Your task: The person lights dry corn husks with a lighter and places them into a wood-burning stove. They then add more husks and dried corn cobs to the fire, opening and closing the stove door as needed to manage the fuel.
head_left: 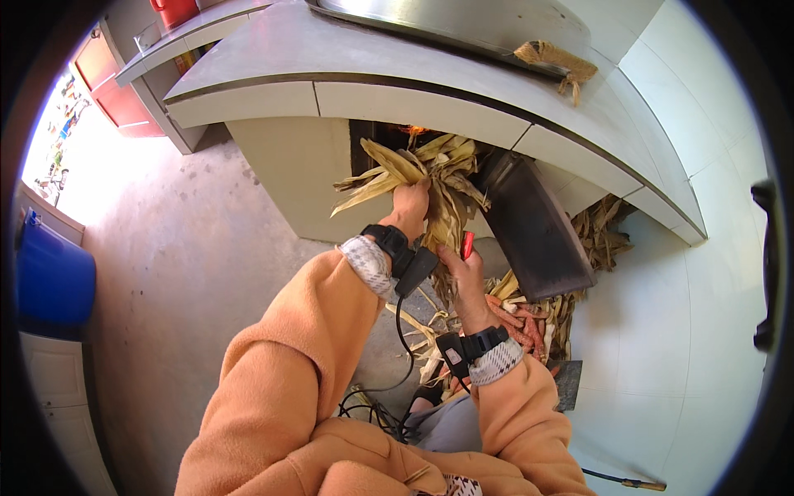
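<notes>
My left hand (410,208) grips a bundle of dry corn husks (450,180) at the mouth of a stove's firebox. Lower on the same bundle, my right hand (462,270) holds the trailing husks along with a red object (467,245), perhaps a lighter. Flames (414,129) show inside the opening, just behind the upper husks. To the right of the bundle, the dark metal firebox door (536,229) stands swung outward. Both wrists wear black strapped devices with cables.
Corn cobs (530,325) and loose husks (602,232) lie on the floor at the right. Above the firebox runs a tiled counter (422,105) with a large metal lid (459,25). Black cables (378,415) hang near my legs. A blue bin (56,276) stands far left.
</notes>
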### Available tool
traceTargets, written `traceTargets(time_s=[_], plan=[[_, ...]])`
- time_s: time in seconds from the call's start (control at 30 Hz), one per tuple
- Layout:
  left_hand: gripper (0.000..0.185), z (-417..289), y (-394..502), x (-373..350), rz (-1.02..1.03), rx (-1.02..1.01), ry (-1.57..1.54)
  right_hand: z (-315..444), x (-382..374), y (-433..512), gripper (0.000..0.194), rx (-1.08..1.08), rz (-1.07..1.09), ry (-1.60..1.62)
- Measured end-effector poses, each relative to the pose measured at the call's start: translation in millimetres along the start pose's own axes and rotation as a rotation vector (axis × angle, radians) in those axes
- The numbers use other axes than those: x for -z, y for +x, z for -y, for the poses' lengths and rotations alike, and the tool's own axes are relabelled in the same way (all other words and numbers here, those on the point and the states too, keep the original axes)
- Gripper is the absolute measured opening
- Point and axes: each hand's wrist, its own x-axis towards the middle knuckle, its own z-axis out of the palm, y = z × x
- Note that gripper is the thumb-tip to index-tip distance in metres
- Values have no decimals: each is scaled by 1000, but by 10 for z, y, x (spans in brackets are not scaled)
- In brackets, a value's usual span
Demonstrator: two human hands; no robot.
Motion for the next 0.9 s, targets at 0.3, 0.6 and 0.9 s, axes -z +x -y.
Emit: traceTargets(time_s=[0.3,0.6,0.9], plan=[[37,39,676,11,137,-756,1432,86,-95,513,17,20,-56,174],[41,-248,460,336,240,-1051,909,-156,-88,1022,18,-53,65,367],[24,-305,-1183,823,282,64,-324,-158,-91,1897,47,634,183,-1089]])
